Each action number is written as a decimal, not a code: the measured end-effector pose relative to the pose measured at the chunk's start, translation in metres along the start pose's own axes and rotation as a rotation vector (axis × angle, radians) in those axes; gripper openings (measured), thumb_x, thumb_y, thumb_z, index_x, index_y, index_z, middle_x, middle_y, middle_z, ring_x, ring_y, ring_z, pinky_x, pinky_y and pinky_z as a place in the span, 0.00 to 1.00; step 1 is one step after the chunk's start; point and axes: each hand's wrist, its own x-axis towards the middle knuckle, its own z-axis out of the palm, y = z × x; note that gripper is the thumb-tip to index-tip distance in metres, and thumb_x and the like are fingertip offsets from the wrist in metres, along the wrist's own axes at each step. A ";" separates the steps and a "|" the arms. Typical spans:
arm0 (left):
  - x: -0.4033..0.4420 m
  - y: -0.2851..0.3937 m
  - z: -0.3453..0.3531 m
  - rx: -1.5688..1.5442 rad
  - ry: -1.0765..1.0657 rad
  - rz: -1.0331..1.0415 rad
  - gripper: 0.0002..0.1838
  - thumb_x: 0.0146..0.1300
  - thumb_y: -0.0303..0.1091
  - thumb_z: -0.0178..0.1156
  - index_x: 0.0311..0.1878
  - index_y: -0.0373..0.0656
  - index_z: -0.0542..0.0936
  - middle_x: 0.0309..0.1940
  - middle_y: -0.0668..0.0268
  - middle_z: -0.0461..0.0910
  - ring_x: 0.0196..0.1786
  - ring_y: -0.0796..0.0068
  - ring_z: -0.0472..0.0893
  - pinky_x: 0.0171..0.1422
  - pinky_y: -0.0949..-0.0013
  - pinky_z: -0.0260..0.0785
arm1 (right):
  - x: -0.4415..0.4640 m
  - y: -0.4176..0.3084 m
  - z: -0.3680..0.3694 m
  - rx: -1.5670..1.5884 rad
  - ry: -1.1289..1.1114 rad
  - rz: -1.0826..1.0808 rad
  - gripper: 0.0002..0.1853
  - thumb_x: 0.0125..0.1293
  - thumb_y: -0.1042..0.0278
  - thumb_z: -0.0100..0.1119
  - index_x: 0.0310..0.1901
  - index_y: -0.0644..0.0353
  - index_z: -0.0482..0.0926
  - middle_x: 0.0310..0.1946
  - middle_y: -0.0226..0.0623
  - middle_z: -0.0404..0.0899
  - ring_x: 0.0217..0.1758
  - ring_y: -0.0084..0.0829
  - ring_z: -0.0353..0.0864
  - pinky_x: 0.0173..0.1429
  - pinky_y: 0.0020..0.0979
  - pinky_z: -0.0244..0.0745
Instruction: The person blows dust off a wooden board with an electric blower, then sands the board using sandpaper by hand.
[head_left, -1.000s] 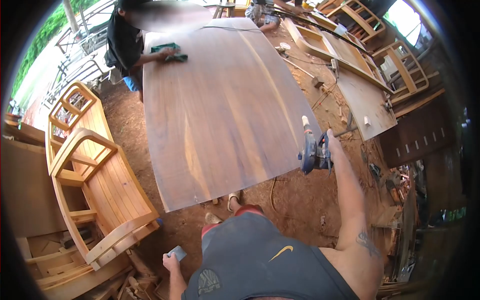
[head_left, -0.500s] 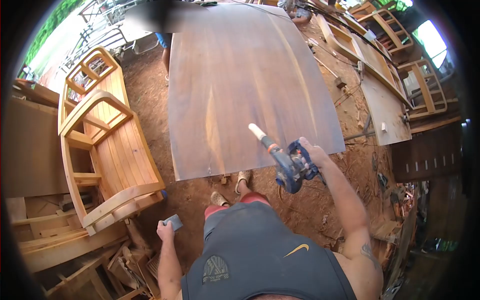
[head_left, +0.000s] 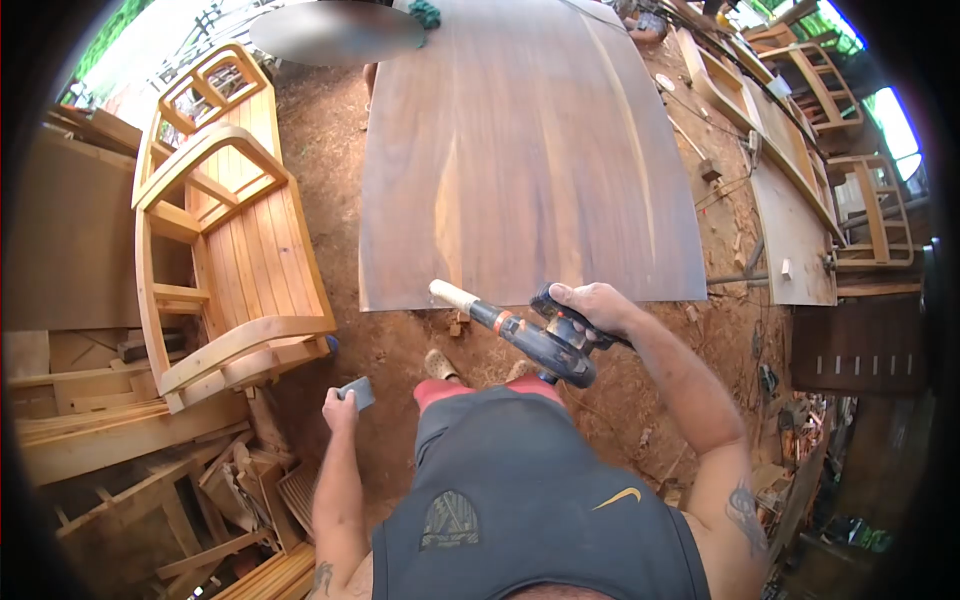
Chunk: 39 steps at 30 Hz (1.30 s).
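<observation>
My right hand [head_left: 597, 307] is wrapped round the handle of a blue power blower [head_left: 555, 350]. Its pale-tipped nozzle points left, over the near edge of a large brown wooden panel [head_left: 520, 170]. Low on the left, my left hand [head_left: 341, 408] grips a small grey block [head_left: 357, 392], apart from the panel. A green cloth [head_left: 425, 13] lies at the panel's far left edge, beside another person, who is mostly blurred or cut off.
A wooden bench [head_left: 250, 210] stands to the left, with scrap wood [head_left: 240, 490] below it. Wooden frames [head_left: 725, 85] and a pale board [head_left: 790, 235] lie on the right. A mallet [head_left: 709, 170] rests on the dirt floor beside the panel.
The blower has come from the panel's right edge in towards my body, its nozzle swinging left. My view has shifted, and the other person has moved mostly out of frame. Both hands keep their holds.
</observation>
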 end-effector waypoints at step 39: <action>-0.117 0.163 0.098 0.057 -0.125 0.229 0.18 0.60 0.45 0.68 0.42 0.38 0.83 0.37 0.48 0.87 0.43 0.47 0.87 0.52 0.49 0.76 | -0.168 0.380 -0.225 0.481 0.691 0.299 0.37 0.71 0.24 0.56 0.31 0.59 0.82 0.20 0.29 0.76 0.18 0.24 0.73 0.23 0.30 0.69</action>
